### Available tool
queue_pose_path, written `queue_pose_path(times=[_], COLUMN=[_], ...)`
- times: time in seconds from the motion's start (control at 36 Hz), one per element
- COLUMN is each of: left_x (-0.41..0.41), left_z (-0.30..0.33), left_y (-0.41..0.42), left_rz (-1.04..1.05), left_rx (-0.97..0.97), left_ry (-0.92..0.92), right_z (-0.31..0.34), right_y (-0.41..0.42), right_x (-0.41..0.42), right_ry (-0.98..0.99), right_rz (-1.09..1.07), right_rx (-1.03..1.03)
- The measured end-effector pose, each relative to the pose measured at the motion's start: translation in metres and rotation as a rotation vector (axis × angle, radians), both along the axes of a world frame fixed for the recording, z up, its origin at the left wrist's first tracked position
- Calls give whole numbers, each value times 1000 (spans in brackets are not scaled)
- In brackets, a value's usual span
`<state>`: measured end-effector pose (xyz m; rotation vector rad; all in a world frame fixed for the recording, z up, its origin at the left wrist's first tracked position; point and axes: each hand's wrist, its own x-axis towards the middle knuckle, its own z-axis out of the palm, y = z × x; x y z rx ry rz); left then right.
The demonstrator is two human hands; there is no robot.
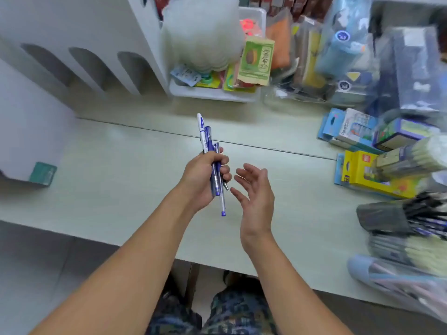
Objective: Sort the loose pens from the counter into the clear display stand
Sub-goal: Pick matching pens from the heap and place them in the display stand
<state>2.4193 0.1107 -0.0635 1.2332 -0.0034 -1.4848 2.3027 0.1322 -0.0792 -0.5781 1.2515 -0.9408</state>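
Note:
My left hand (205, 175) grips a small bunch of pens (210, 151) above the middle of the pale counter (108, 170). The bunch holds a white pen with a blue cap and blue-bodied pens, tips pointing down toward me. My right hand (254, 192) hovers just right of the bunch, palm turned toward it, fingers relaxed and holding nothing. A clear stand with dark pens (411, 216) sits at the right edge of the counter, blurred.
A white bin of packaged goods (212, 91) stands at the back. Boxes and plastic-wrapped stationery (362, 170) crowd the right side. A white shelf unit with arched openings (84, 66) rises at the back left. A small green box (43, 174) lies far left.

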Motion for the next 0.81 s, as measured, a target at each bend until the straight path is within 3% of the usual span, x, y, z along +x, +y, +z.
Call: queue_pose_path(times=[0.11, 0.33, 0.42, 0.58, 0.67, 0.81], left_x=[33, 122, 172, 275, 317, 368], left_z=[20, 29, 32, 44, 54, 69], left_y=[44, 150, 191, 276, 303, 322], left_rz=[107, 64, -32, -328, -407, -414], left_rx=[-65, -152, -143, -85, -34, -59], left_ry=[103, 56, -87, -437, -582, -590], right_z=[24, 40, 52, 83, 95, 107], right_y=[52, 107, 131, 160, 173, 185], right_x=[61, 173, 212, 289, 329, 373], right_ry=[55, 262, 328, 405, 373, 270], right_rz=[-116, -124, -4, 576, 600, 634], right_rx=[-168, -377, -427, -466, -457, -397])
